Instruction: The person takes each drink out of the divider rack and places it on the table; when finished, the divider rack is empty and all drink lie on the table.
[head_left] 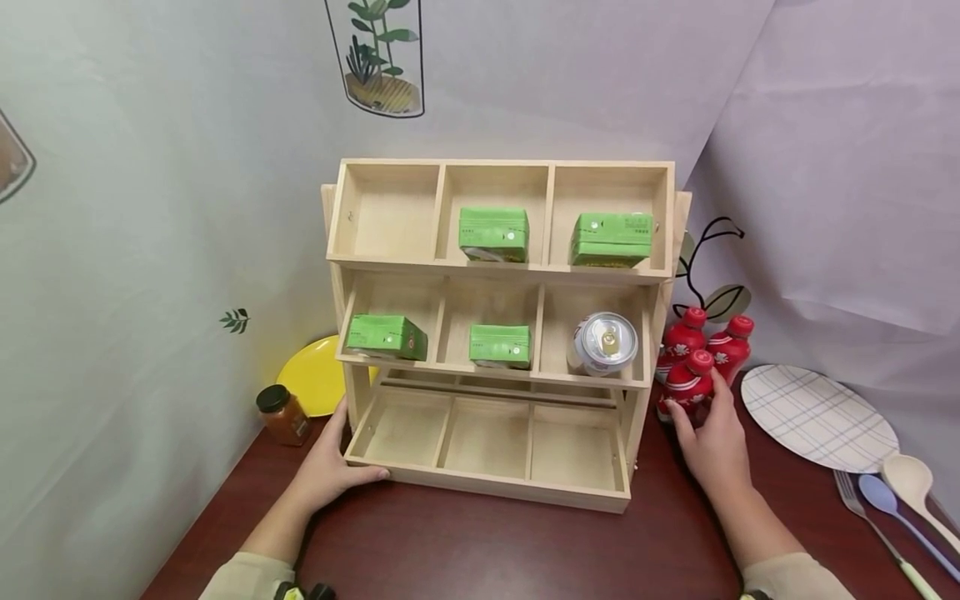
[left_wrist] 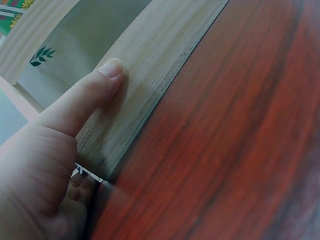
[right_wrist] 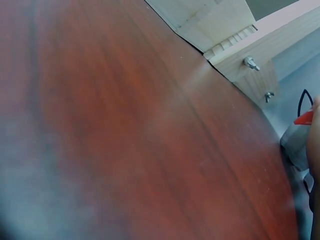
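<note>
2 red bottles (head_left: 727, 350) just beyond the right grip (head_left: 716, 442), its thumb and fingers round a 3rd bottle (head_left: 688, 387): probably smooth, weighty if full, best held below the cap (head_left: 701, 361); left grip (head_left: 330, 471) clasping the rack (head_left: 487, 485)!

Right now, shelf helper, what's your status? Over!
Left hand: gripping wooden shelf, lower left corner. Right hand: around front red bottle, standing upright. Maybe crowding: two more red bottles, close behind.

Dark-lidded jar (head_left: 285, 420) beside a yellow plate (head_left: 313, 377), and a checked plate (head_left: 817, 418) near 3 utensils (head_left: 879, 494)
</note>
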